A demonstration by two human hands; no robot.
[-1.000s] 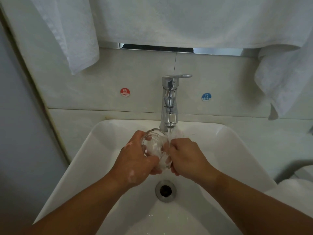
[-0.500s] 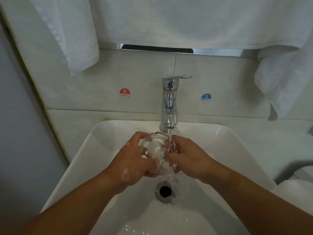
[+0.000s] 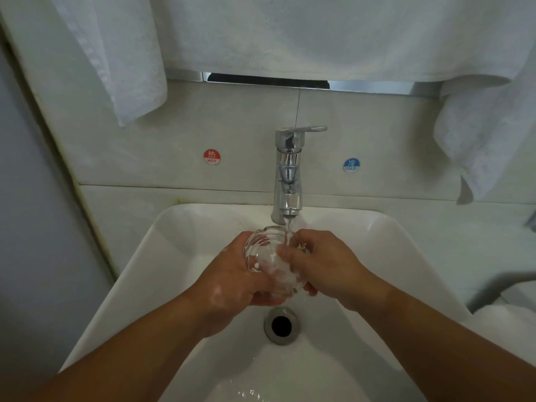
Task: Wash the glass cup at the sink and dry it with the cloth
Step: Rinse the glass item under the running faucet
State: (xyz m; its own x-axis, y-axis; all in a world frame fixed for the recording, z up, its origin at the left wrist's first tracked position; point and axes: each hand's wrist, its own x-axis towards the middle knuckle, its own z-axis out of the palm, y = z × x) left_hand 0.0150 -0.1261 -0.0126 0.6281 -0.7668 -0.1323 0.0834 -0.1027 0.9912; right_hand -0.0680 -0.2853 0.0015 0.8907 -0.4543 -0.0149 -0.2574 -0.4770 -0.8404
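A clear glass cup (image 3: 262, 248) with soap suds on it is held over the white sink (image 3: 162, 256), just below the chrome tap (image 3: 287, 172). Water runs from the spout onto the cup's right side and my fingers. My left hand (image 3: 235, 280) wraps the cup from the left and below. My right hand (image 3: 324, 262) grips its right side, fingers on the glass. White cloths hang above: one cloth (image 3: 121, 53) at upper left, another cloth (image 3: 487, 134) at right.
The drain (image 3: 281, 325) lies open right below my hands. Red HOT (image 3: 211, 156) and blue COLD (image 3: 351, 165) stickers flank the tap on the tiled wall. A grey wall closes off the left. Something white (image 3: 510, 317) rests on the counter at right.
The cup has shifted slightly so the stream falls on its right edge and my right fingers. My hands have turned a little around the glass. Less suds show on it.
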